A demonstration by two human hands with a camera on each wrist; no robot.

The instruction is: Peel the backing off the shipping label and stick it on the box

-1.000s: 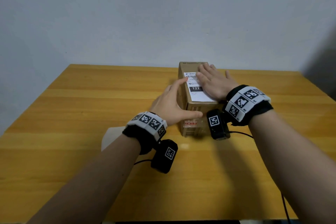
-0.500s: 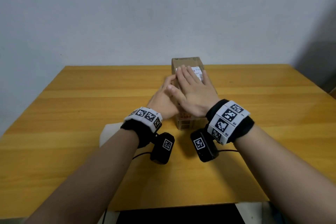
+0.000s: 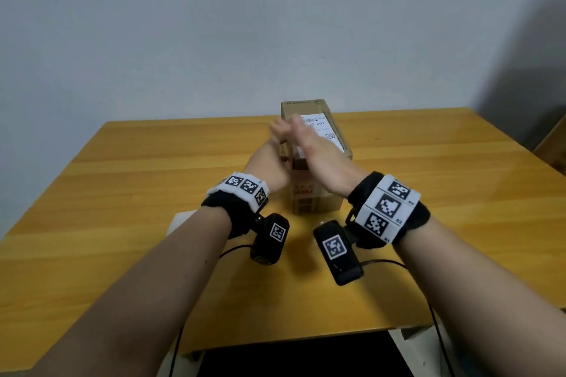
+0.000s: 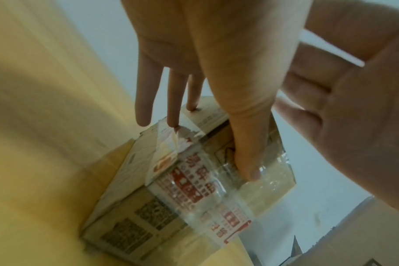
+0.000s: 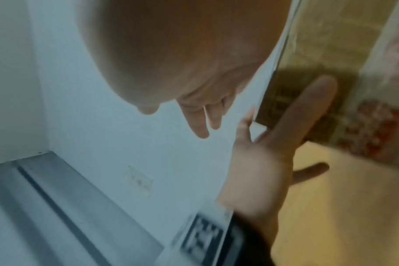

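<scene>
A brown cardboard box (image 3: 315, 202) stands lengthwise on the wooden table (image 3: 122, 193). The white shipping label (image 3: 328, 131) lies on its top face. My left hand (image 3: 269, 162) is against the box's left side. In the left wrist view its straight fingers (image 4: 173, 100) touch the box (image 4: 137, 212) and its thumb presses on the taped near end. My right hand (image 3: 318, 159) is over the near part of the label, fingers straight and turned on edge. It hides that part of the label. Neither hand grips anything.
A white backing sheet (image 3: 179, 220) lies on the table, partly under my left forearm. Black cables run from the wrist cameras over the table's front edge. A grey wall stands right behind the table. A brown object (image 3: 552, 144) is at the far right.
My right hand slid from the label's right side leftward across the box top and turned from flat onto its edge. My left hand stayed at the box's left side.
</scene>
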